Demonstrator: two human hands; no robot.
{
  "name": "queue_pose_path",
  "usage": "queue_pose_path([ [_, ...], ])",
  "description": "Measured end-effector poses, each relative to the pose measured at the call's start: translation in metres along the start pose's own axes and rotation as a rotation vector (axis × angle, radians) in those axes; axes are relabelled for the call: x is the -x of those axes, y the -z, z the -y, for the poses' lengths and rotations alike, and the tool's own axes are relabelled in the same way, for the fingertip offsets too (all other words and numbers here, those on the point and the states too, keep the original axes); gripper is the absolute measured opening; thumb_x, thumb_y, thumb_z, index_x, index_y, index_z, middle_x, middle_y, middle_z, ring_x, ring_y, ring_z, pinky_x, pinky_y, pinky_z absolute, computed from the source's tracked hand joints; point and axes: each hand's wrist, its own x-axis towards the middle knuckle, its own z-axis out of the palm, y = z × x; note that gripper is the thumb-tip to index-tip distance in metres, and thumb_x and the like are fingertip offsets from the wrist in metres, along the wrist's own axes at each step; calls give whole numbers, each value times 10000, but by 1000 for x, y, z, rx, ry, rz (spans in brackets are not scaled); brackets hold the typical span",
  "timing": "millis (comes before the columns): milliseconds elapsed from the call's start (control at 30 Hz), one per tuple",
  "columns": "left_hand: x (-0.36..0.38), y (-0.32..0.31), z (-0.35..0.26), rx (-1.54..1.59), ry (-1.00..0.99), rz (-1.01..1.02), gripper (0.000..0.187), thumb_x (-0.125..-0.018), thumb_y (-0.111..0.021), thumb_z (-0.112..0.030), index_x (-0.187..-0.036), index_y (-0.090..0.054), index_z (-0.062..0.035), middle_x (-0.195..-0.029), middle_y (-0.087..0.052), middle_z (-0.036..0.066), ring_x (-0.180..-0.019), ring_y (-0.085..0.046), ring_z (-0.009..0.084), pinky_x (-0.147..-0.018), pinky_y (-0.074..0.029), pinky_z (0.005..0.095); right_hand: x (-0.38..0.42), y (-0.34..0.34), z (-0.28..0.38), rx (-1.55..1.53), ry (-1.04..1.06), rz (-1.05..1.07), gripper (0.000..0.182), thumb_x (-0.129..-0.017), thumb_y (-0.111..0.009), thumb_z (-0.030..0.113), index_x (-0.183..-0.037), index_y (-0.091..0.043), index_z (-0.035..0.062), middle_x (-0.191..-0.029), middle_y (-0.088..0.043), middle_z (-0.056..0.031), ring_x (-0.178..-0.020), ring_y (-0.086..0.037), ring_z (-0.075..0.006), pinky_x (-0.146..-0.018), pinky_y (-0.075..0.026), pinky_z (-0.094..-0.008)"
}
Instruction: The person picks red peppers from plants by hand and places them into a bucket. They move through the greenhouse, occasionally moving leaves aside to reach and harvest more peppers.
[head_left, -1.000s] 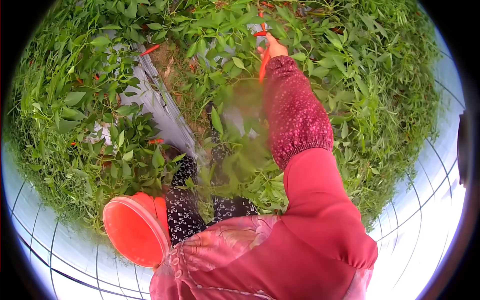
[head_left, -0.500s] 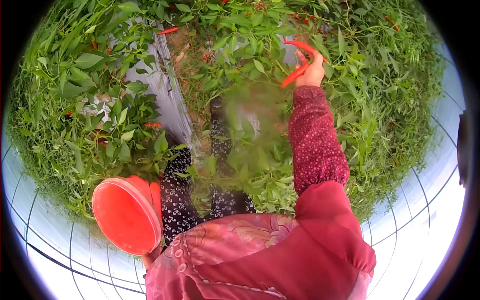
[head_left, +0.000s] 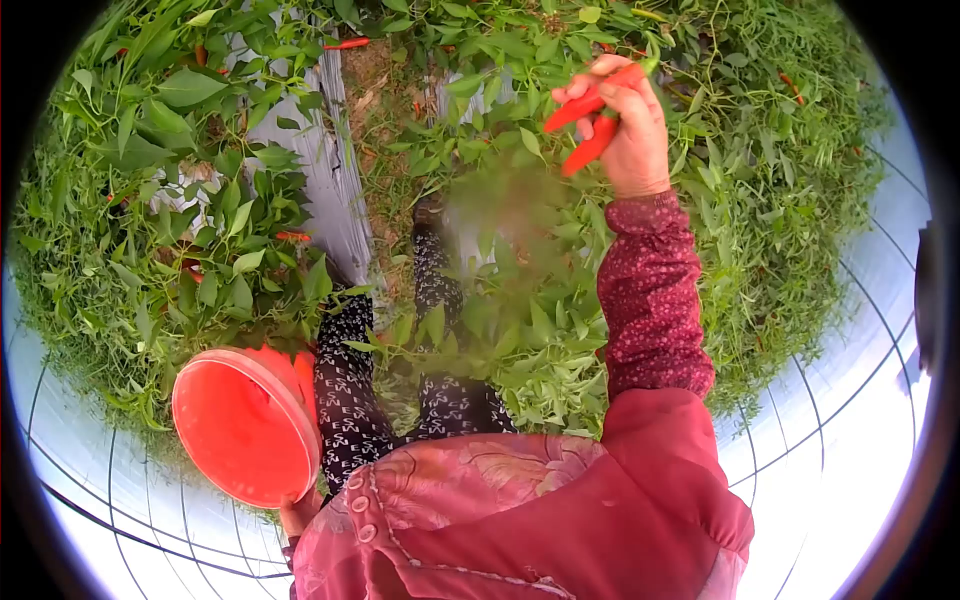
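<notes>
My right hand (head_left: 632, 135) is closed around red chili peppers (head_left: 590, 147) above the plants at the upper right. One pepper with a green stem end points left from between the fingers, and another hangs below it. At the lower left, a red bucket (head_left: 240, 425) is tilted with its mouth toward the camera. Against the bucket's lower rim are the fingers of my left hand (head_left: 299, 512), gripping it from below; most of that hand is hidden behind the bucket and the sleeve.
Leafy pepper plants (head_left: 740, 230) spread on both sides, with red peppers among the leaves. Grey plastic sheeting (head_left: 335, 190) runs along the soil strip (head_left: 372, 110) between the rows. My legs in patterned trousers (head_left: 350, 400) stand among the plants.
My right hand has turned and moved slightly, with its fingers now wrapped over the peppers. The bucket has shifted a little left and up.
</notes>
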Motion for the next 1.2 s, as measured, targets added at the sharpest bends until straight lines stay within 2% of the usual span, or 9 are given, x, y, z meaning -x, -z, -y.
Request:
queue_pose_path([
  [100,-3,3,1,23,92,-32,458,-728,-535,-255,-1157,-497,-97,-1154,-551,75,-1047,-517,192,-822,-408,312,-19,8,-70,584,-501,142,238,-809,-470,230,-965,-549,69,-790,-618,-82,-811,-608,-213,-571,-453,-280],
  [167,-8,17,9,72,69,12,422,-741,-527,-241,-1141,-501,-108,-1137,-561,38,-1039,-524,167,-778,-427,304,-40,0,-104,1546,-508,283,372,-795,-462,357,-1032,-558,87,-938,-625,-116,-913,-591,-257,-743,-471,-352],
  [367,-14,19,18,107,114,-94,373,-771,-517,-257,-1118,-507,-121,-1112,-572,3,-1030,-522,146,-757,-389,312,-100,40,-208,1721,-866,-6,494,-783,-479,412,-1148,-533,84,-1134,-555,-152,-1074,-511,-294,-947,-362,-365],
  [500,-25,64,41,187,149,-124,402,-780,-548,-269,-1144,-487,-110,-1160,-528,44,-1063,-471,191,-858,-322,365,-116,71,-259,1470,-913,83,686,-758,-462,549,-1269,-418,93,-1274,-448,-145,-1154,-451,-268,-981,-327,-366],
  [533,-32,87,50,260,180,-109,428,-793,-576,-268,-1170,-468,-97,-1217,-482,85,-1118,-417,239,-944,-271,405,-140,155,-365,1834,-846,491,694,-742,-480,573,-1281,-411,142,-1266,-456,-145,-1163,-441,-275,-982,-326,-376],
  [633,-36,94,55,301,216,-101,448,-794,-592,-269,-1182,-458,-91,-1244,-459,103,-1139,-391,261,-986,-247,427,-128,102,-318,1749,-955,379,537,-822,-352,397,-1242,-469,83,-1286,-441,-153,-1143,-469,-266,-970,-350,-395],
  [900,-30,61,36,-143,117,-139,414,-734,-523,-268,-1122,-497,-124,-1100,-567,-16,-985,-526,127,-751,-391,336,-100,66,-253,1367,-758,291,562,-687,-558,462,-1090,-565,70,-1064,-590,-155,-952,-575,-272,-807,-444,-339],
  [1000,-57,94,54,345,325,2,411,-738,-509,-252,-1128,-490,-124,-1110,-560,-13,-1006,-522,132,-754,-391,335,-93,58,-233,1081,-895,93,439,-626,-664,440,-812,-637,43,-710,-589,-60,-629,-540,-158,-601,-432,-282],
  [1200,-40,34,42,68,-5,51,392,-733,-505,-199,-1109,-490,-91,-1095,-561,11,-1001,-527,164,-693,-420,308,-54,23,-198,1001,-593,97,351,-643,-681,288,-897,-620,53,-801,-615,-91,-731,-578,-191,-685,-445,-300],
])
